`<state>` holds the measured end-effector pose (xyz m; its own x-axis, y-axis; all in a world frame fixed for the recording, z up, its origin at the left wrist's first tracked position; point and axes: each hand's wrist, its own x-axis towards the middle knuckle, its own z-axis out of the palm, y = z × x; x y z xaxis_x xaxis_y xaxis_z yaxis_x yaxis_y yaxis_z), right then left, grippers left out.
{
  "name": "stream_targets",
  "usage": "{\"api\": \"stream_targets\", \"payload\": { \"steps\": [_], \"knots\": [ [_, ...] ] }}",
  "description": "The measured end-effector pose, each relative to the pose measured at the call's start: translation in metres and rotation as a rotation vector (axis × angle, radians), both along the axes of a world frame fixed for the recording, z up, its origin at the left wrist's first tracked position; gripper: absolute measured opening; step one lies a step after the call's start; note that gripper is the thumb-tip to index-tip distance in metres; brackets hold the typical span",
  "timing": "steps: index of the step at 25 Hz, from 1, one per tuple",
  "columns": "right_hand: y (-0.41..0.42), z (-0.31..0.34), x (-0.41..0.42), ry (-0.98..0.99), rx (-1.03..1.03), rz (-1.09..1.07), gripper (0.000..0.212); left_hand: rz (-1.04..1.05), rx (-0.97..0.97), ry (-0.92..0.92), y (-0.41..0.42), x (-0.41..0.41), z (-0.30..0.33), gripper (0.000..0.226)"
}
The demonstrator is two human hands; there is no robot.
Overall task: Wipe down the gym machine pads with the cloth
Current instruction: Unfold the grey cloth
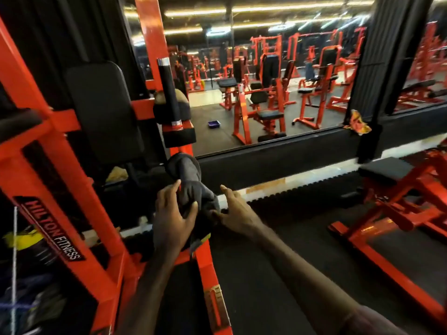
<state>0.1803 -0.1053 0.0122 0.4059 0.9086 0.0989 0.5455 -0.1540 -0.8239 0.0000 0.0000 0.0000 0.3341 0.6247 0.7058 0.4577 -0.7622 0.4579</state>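
Apparently the wiping was still at an early or middle stage, going by what showed. Both hands were at the dark grey bunched cloth [193,189], which sat draped over a rounded black roller pad [183,165] just below the tall black upholstered back pad [104,110] of the red steel machine frame [72,189]. Left hand [173,213] gripped the cloth w/ fingers and thumb curled into it. Right hand [233,209] pinched the cloth's edge w/ thumb & lower fingers, index finger pointing out straight. Back pad above the cloth looked untouched by either hand; can't tell if clean. Pads left, my guess: back pad, plus others on the frame.
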Motion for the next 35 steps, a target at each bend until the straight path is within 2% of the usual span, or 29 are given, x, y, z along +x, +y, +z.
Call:
{"api": "stream_targets", "payload": {
  "steps": [2, 4, 6, 9, 11, 14, 16, 18, 20, 22, 25, 26, 28, 30, 32, 33, 35],
  "knots": [
    [0.027, -0.017, 0.0, 0.326, -0.087, 0.026, 0.057, 0.019, -0.117, -0.112, 0.012, 0.012, -0.01, 0.049],
    [0.037, -0.03, -0.006, 0.668, -0.077, 0.105, 0.035, 0.038, -0.18, -0.18, 0.005, 0.018, -0.016, 0.027],
    [0.044, -0.045, 0.004, 0.746, 0.052, 0.08, 0.017, 0.047, -0.163, -0.26, -0.004, 0.024, -0.028, 0.019],
    [0.031, -0.062, 0.044, 0.684, 0.22, 0.035, 0.021, 0.047, -0.251, -0.286, -0.033, 0.032, -0.056, 0.021],
    [0.012, -0.07, 0.084, 0.752, 0.274, 0.052, 0.028, 0.049, -0.346, -0.308, -0.057, 0.044, -0.077, 0.023],
    [-0.023, -0.065, 0.144, 0.877, 0.313, 0.065, 0.022, 0.026, -0.446, -0.301, -0.092, 0.077, -0.103, 0.028],
    [-0.037, -0.06, 0.195, 0.88, 0.28, 0.083, 0.024, -0.031, -0.539, -0.239, -0.113, 0.118, -0.124, 0.022],
    [-0.047, -0.055, 0.253, 0.81, 0.215, 0.113, 0.029, -0.064, -0.807, -0.261, -0.128, 0.167, -0.142, 0.02],
    [-0.049, -0.046, 0.307, 0.731, 0.13, 0.147, 0.034, -0.07, -1.1, -0.305, -0.131, 0.216, -0.151, 0.027],
    [-0.046, -0.039, 0.351, 0.636, 0.041, 0.205, 0.04, -0.097, -1.173, -0.361, -0.126, 0.265, -0.139, 0.043],
    [-0.036, -0.026, 0.414, 0.444, -0.088, 0.339, 0.042, -0.274, -1.108, -0.367, -0.106, 0.348, -0.112, 0.031],
    [-0.035, -0.018, 0.433, 0.39, -0.12, 0.361, 0.042, -0.336, -1.088, -0.339, -0.096, 0.376, -0.106, 0.037],
    [-0.034, 0.002, 0.471, 0.34, -0.109, 0.345, 0.04, -0.452, -1.114, -0.219, -0.071, 0.427, -0.101, 0.063],
    [-0.034, 0.025, 0.512, 0.365, 0.003, 0.236, 0.039, -0.512, -1.264, -0.161, -0.055, 0.474, -0.1, 0.091],
    [-0.032, 0.044, 0.56, 0.407, 0.15, 0.071, 0.04, -0.506, -1.478, -0.162, -0.045, 0.523, -0.113, 0.101],
    [-0.03, 0.052, 0.583, 0.431, 0.206, -0.005, 0.04, -0.492, -1.597, -0.157, -0.042, 0.545, -0.121, 0.094],
    [-0.025, 0.058, 0.625, 0.516, 0.273, -0.099, 0.037, -0.502, -1.849, -0.188, -0.034, 0.584, -0.139, 0.058]
  ]
}}
